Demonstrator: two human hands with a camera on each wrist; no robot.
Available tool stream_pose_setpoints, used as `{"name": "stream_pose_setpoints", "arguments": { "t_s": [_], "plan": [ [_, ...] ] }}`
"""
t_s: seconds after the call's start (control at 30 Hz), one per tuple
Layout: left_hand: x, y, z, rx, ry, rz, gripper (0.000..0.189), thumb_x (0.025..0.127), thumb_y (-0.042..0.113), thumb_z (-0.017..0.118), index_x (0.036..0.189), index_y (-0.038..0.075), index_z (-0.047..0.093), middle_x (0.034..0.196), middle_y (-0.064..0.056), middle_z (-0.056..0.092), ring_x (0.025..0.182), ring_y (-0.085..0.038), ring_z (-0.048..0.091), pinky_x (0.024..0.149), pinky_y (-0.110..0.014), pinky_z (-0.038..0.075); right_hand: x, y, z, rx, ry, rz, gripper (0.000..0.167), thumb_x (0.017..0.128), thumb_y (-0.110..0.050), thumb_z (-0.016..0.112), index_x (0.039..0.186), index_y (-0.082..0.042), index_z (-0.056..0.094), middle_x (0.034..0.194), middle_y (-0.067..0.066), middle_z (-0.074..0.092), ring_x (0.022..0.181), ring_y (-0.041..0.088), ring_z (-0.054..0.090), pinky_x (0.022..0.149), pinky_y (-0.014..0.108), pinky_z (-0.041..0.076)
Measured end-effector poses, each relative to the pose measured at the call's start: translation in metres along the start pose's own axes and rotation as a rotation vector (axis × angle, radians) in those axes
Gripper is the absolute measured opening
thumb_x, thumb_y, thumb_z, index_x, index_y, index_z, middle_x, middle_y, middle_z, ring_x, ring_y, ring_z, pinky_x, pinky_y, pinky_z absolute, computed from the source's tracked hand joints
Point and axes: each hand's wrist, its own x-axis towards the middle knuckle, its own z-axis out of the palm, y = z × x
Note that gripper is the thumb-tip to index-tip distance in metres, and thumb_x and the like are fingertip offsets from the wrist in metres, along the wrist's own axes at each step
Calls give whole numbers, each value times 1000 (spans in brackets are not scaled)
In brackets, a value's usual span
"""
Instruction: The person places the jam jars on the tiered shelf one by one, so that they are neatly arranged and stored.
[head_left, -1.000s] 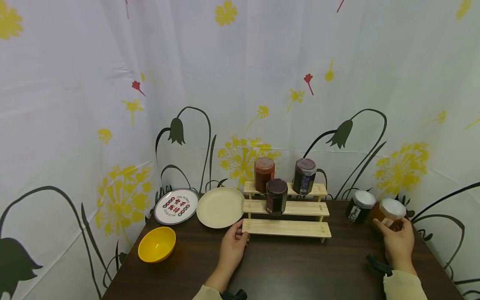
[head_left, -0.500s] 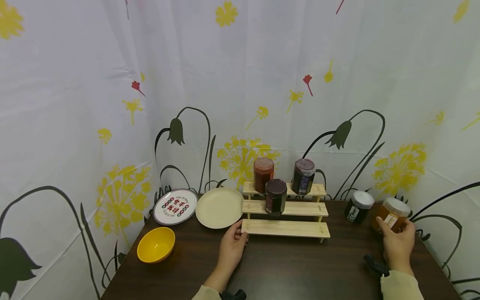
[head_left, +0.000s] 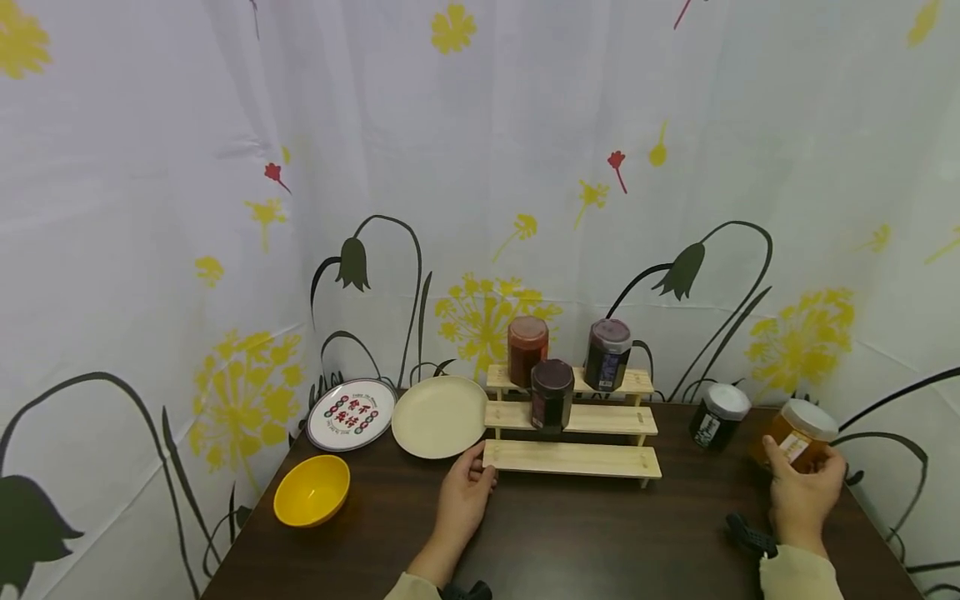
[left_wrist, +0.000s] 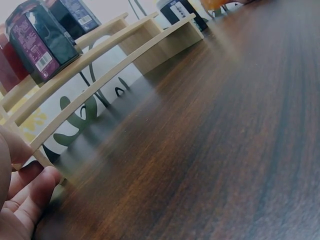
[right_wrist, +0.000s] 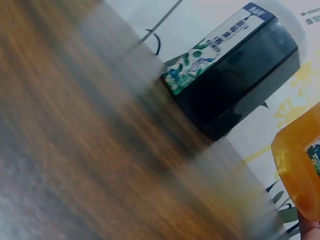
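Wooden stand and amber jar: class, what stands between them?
A white-lidded dark jar stands between the wooden stand and the amber jar; the head view shows it.

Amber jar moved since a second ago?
Yes: in the head view, the amber jar, held by the right hand, has shifted right, away from the stationary dark jar.

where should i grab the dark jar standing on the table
I'd grip the dark jar around its body, below the white lid, coming from the front: the jar stands upright and flat-sided, which should steady the hold, and the amber jar is close on its right.
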Motion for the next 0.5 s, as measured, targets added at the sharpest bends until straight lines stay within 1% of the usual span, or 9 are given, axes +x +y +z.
{"name": "stream_pose_setpoints", "arguments": {
  "t_s": [0.13,0.2,0.23,0.33,0.5],
  "plan": [
    [-1,-2,1,-6,-8,-7,48,103,3,71,150,1,62,97,-12,69,80,-14,71,71,-21,62,-3,0,-5,-107,16,-56,67,87,-8,91,141,-20,54,118,-15,55,106,0,56,84,2,48],
    [0,-3,1,-2,-5,-7,48,103,4,71,150,2,62,98,-12,69,80,-15,72,71,-21,62,-3,1,-5,-132,21,-84,67,87,-8,91,142,-19,55,117,-15,56,105,0,56,84,2,48],
    [0,-2,1,-1,-3,-6,48,103,4,71,150,3,63,98,-12,69,81,-16,72,71,-21,61,-3,1,-5,-125,24,-99,67,86,-8,91,142,-17,55,117,-14,56,105,1,57,84,3,49],
    [1,-1,0,-1,-1,1,48,104,6,71,150,3,63,98,-13,70,82,-19,73,71,-21,61,-2,-3,-4,-44,41,-125,70,85,-4,91,144,-14,55,120,-10,58,108,4,59,84,4,51],
    [1,-1,1,-10,-5,-3,48,104,5,71,151,2,62,99,-14,70,83,-21,73,71,-21,61,-3,-16,0,125,79,-143,74,83,2,91,147,-9,54,128,-3,59,115,10,60,87,7,53]
  ]
}}
